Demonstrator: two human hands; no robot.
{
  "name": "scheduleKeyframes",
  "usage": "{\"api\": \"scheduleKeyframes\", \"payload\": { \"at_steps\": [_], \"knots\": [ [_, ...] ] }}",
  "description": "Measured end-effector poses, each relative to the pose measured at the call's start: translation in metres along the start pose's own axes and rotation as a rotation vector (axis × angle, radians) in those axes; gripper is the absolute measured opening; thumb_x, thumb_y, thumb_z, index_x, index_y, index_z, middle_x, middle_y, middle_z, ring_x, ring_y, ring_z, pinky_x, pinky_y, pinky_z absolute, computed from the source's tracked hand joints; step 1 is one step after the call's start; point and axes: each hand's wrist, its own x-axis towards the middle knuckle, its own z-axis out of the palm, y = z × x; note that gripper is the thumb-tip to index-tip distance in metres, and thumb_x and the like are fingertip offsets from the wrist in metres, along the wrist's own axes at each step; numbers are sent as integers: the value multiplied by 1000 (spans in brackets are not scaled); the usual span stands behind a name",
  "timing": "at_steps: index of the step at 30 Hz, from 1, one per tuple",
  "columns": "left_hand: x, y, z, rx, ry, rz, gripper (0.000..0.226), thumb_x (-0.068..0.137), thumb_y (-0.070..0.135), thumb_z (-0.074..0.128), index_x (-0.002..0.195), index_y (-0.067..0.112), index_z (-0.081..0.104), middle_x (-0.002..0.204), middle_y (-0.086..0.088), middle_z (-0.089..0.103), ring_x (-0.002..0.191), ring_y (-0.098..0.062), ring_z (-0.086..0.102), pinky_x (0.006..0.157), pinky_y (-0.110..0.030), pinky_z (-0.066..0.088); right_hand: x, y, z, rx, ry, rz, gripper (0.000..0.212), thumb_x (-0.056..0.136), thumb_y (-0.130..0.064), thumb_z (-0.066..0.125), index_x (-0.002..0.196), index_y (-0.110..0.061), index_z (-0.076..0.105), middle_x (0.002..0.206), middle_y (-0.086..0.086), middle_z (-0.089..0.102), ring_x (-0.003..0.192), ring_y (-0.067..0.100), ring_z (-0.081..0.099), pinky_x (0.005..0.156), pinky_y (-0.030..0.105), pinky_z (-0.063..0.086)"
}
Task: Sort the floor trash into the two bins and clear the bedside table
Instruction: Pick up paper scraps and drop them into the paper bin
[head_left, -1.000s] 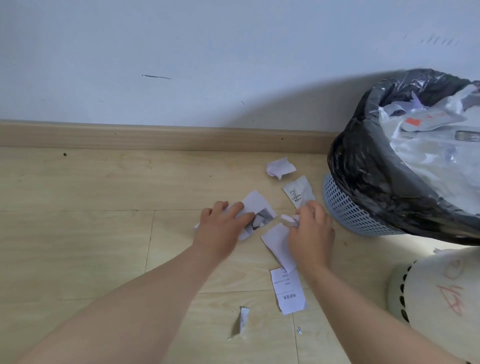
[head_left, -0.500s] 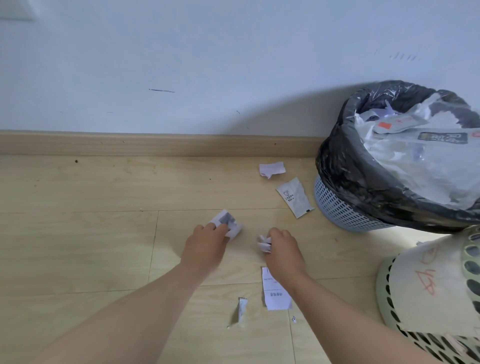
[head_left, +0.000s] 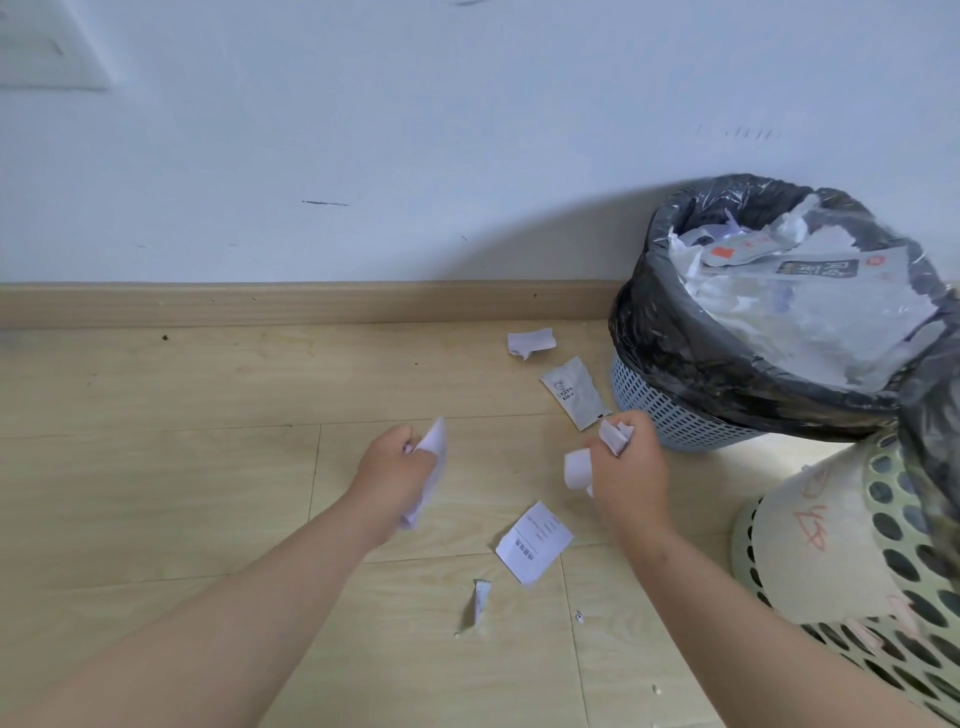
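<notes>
Up came both hands off the floor since half a second back, each with paper in its grip, so the pick-up looked done and the carry to a bin looked next. Biggest in shot was the blue basket bin at the right against the wall, lined with a black bag and heaped close to its rim with wrappers and paper. Nearer, at the lower right edge, sat the pale perforated bin with red marks on its side. The left hand had its fingers curled round a folded white sheet, clear of the boards. The right hand was clenched on crumpled scraps that poked out above and beside the knuckles, just beside the blue bin's base. Still down on the floor were a printed slip between the forearms, a grey sachet near the blue bin, a white scrap by the skirting, a thin torn strip and a tiny fleck. By my reckoning the floor job was partly done, and the bedside table was nowhere in view.
</notes>
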Motion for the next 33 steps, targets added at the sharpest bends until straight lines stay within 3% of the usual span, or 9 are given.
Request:
{"api": "scheduleKeyframes", "payload": {
  "at_steps": [8,10,13,18,22,25,28,31,33],
  "knots": [
    [-37,68,18,-581,-6,-184,31,84,-8,25,63,12,36,61,-4,26,39,-15,31,49,-22,18,-28,-56,37,683,-297,411,15,92,-12,49,93,-27,53,94,4,55,82,22,53,73,36,44],
    [-44,71,19,-631,-32,-195,27,85,-4,28,81,12,49,67,-3,36,46,-16,40,53,-21,20,-36,-63,39,766,-395,424,21,95,-14,45,98,-33,55,107,6,61,85,23,61,81,38,48],
    [-51,70,17,-637,-66,-169,30,85,5,36,95,28,54,90,-2,52,75,-24,53,63,-27,32,-45,-69,37,803,-459,402,27,97,-12,40,107,-33,53,103,6,64,66,17,65,57,28,47],
    [-62,79,26,-417,-286,35,42,92,54,32,109,26,58,86,6,61,63,-6,62,54,-18,45,-55,-70,39,735,-528,343,27,96,-19,40,117,-26,54,102,-7,68,81,11,66,59,26,46],
    [-67,84,36,-483,-160,90,56,69,78,34,90,40,70,113,0,65,90,-18,67,87,-40,53,-58,-76,35,832,-529,373,24,93,-44,47,96,-25,60,79,-13,65,79,4,63,62,19,45],
    [-72,92,37,-597,-136,88,58,84,72,30,97,30,67,118,0,63,66,-12,63,58,-24,49,-55,-84,33,878,-503,373,42,88,-62,43,92,-26,64,105,-7,71,106,14,64,93,33,44],
    [-78,94,37,-615,-174,81,55,89,65,29,106,24,62,121,-4,62,88,-15,62,76,-29,48,-58,-92,41,729,-414,269,46,83,-57,50,111,-22,62,118,3,65,115,26,59,102,47,42],
    [-83,98,33,-633,-155,103,31,96,39,35,112,28,59,87,1,66,72,-6,66,70,-27,48,-59,-96,38,681,-349,223,35,88,-38,52,111,-13,60,105,5,67,101,26,64,87,44,52],
    [-80,102,31,-556,-81,148,27,97,30,35,114,36,55,108,3,64,98,-8,64,90,-34,49,-61,-96,34,702,-365,248,18,91,-25,50,98,-12,60,84,-3,64,79,15,64,68,29,51]
  ]
}}
